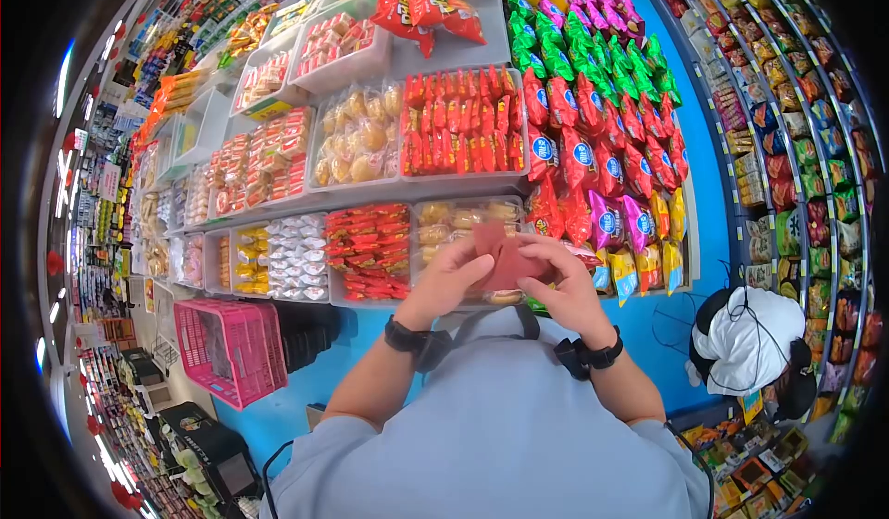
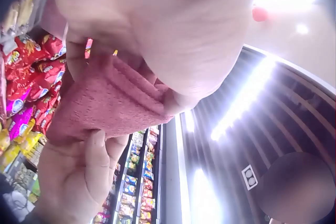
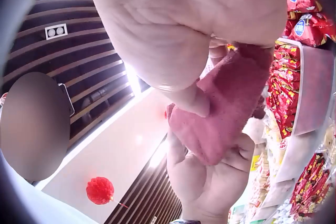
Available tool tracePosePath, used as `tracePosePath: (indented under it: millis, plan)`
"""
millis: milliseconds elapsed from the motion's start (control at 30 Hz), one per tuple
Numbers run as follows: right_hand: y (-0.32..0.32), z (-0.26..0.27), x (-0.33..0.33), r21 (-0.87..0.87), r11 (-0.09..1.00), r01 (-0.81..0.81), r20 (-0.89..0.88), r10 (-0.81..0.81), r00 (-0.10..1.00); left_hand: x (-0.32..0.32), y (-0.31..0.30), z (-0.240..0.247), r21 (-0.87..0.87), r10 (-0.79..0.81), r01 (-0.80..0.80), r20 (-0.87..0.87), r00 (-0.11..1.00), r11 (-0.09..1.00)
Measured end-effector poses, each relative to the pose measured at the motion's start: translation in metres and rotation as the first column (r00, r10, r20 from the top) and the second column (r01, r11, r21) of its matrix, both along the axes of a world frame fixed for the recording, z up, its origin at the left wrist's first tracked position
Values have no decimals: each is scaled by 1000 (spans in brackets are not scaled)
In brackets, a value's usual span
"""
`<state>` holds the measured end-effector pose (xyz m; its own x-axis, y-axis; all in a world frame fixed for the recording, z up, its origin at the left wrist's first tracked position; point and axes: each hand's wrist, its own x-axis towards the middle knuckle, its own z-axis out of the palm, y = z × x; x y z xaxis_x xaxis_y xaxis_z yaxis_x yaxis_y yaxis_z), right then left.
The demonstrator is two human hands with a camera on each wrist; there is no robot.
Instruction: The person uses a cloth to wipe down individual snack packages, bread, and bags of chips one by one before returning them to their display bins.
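A dusky red cloth (image 1: 511, 267), folded over on itself, is held up between both hands in front of the chest. My left hand (image 1: 451, 286) grips its left side, thumb on the near face. On the right side my right hand (image 1: 567, 289) pinches it between thumb and fingers. The left wrist view shows creased layers in the cloth (image 2: 107, 100) near the left thumb. From the right wrist, the cloth (image 3: 228, 106) hangs in a fold between the two hands. Below the hands lies a bin of pale round packaged snacks (image 1: 444, 232), partly covered by them.
Bins of red-wrapped snacks (image 1: 370, 250) and white-wrapped sweets (image 1: 298, 255) line the display's front edge. Red bags (image 1: 579, 153) are stacked to the right. A pink basket (image 1: 231, 348) stands at left on the blue floor (image 1: 370, 334); a white bag (image 1: 759, 338) is at right.
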<state>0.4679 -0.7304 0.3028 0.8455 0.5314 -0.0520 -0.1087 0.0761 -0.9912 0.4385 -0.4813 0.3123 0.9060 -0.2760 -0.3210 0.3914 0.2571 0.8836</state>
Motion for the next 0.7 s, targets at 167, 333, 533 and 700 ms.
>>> tracePosePath:
  millis: [167, 333, 533, 700]
  plan:
    - [4, 12, -3, -125, 969, 211, 161, -190, 968, 2, -12, 10, 74, -5, -5, 126, 992, 997]
    - [-7, 7, 2, -298, 921, 250, 411, -112, 905, 6, -9, 11, -27, 58, -55, 119, 991, 998]
    - [-20, 20, 1, -71, 965, 253, 351, -213, 912, 20, -2, 1, 149, 355, -356, 29, 934, 923]
    - [-31, 34, 3, -139, 965, 222, 31, -220, 975, 19, 6, 3, 351, 304, -296, 31, 952, 888]
